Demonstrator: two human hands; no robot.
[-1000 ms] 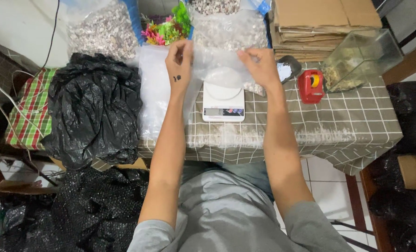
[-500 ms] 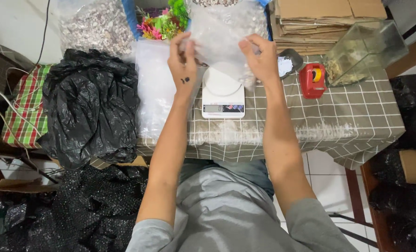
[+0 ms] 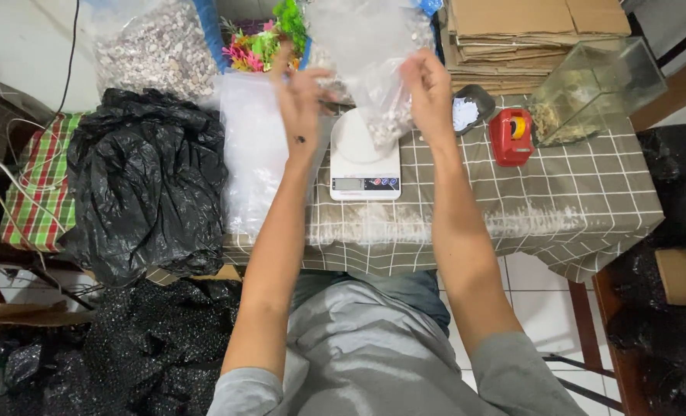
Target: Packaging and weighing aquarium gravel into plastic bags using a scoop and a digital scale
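I hold a clear plastic bag (image 3: 374, 54) up in the air above a white kitchen scale (image 3: 362, 158). Small pale pebbles (image 3: 389, 123) sit in the bag's lower corner. My left hand (image 3: 303, 96) pinches the bag's left edge and my right hand (image 3: 427, 88) grips its right edge. The bag's bottom hangs just over the scale's round platform. A stack of clear empty bags (image 3: 254, 146) lies left of the scale.
A checked tablecloth (image 3: 558, 200) covers the table. A red tape dispenser (image 3: 511, 135), a small glass tank (image 3: 593, 88), flat cardboard (image 3: 504, 31), a big bag of pebbles (image 3: 154, 46), plastic plants (image 3: 262, 42) and a black bag (image 3: 139, 185) surround the scale.
Both hands have lifted the clear bag off the scale and raised it, so the pebbles have slid into its lower corner.
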